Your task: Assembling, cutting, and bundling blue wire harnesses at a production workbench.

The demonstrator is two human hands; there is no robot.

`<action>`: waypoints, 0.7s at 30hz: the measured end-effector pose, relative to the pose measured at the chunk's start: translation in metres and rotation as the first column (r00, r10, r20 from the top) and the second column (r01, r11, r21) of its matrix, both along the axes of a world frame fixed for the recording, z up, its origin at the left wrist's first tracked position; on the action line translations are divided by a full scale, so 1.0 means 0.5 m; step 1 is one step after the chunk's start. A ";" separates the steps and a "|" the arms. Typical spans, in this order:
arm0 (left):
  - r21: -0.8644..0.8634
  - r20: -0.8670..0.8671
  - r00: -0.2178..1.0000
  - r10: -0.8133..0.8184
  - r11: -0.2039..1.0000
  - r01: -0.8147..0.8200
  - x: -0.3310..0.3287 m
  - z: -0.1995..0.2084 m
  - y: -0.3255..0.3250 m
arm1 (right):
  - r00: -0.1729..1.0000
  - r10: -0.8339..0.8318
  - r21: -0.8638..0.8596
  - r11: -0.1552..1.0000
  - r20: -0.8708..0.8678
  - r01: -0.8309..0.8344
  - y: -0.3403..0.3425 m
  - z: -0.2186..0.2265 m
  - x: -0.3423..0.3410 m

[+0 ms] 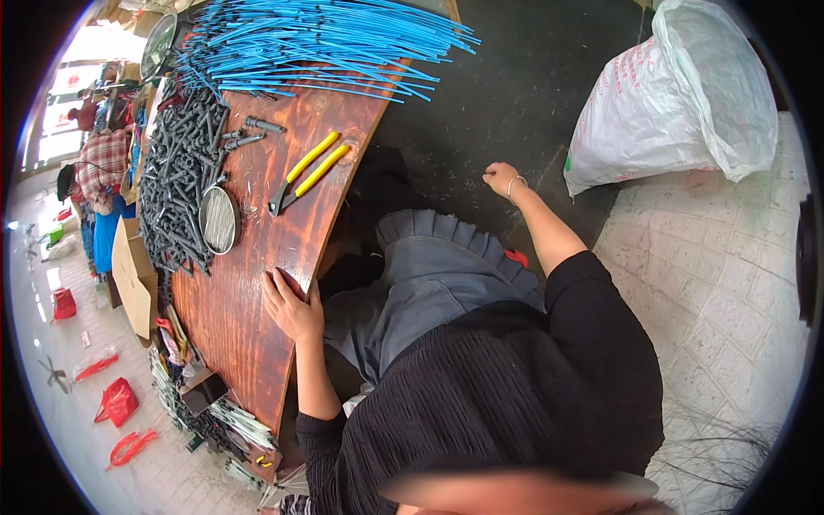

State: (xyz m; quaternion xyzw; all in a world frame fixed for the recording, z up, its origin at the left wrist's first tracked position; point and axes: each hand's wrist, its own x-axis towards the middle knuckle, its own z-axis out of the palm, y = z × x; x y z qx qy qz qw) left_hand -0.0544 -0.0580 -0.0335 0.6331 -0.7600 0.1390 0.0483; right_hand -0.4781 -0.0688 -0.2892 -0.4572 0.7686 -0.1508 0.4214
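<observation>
My left hand (293, 309) rests on the wooden tabletop (245, 343) near its edge, fingers spread and holding nothing. Out past the table edge, above the dark floor, my right hand (499, 178) has its fingers curled in; whatever may be in them is too small to make out. Yellow-handled cutting pliers (309, 172) lie on the table, handles apart. A round metal dish (220, 221) of thin, pale pins or wires sits beside a large heap of grey plastic parts (176, 163). Two loose grey parts (257, 129) lie between the heap and the pliers.
Long blue rods (343, 39) cover the table's far end, tips jutting past its edge. A big white woven sack (639, 116) stands open at the far right. Small bits are scattered on the dark floor (446, 112). A cardboard box (133, 275) and a phone (204, 392) are on the left.
</observation>
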 end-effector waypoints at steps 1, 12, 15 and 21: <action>-0.004 -0.009 1.000 -0.001 1.000 0.001 0.000 0.000 -0.002 | 1.000 -0.004 -0.002 1.000 -0.002 0.004 0.004 0.003 -0.003; 0.011 -0.274 0.923 -0.271 0.959 0.285 -0.131 0.177 0.029 | 0.976 0.139 -0.233 0.968 0.169 -0.097 -0.005 0.023 -0.007; -0.255 -0.339 0.701 -0.627 0.779 0.573 -0.250 0.347 0.038 | 0.919 0.036 -0.081 0.997 0.393 -0.004 -0.009 0.102 -0.020; -0.228 -0.772 0.111 -0.626 0.436 0.871 -0.266 0.558 0.123 | 0.851 0.520 0.048 0.850 0.077 -0.524 -0.019 0.363 0.010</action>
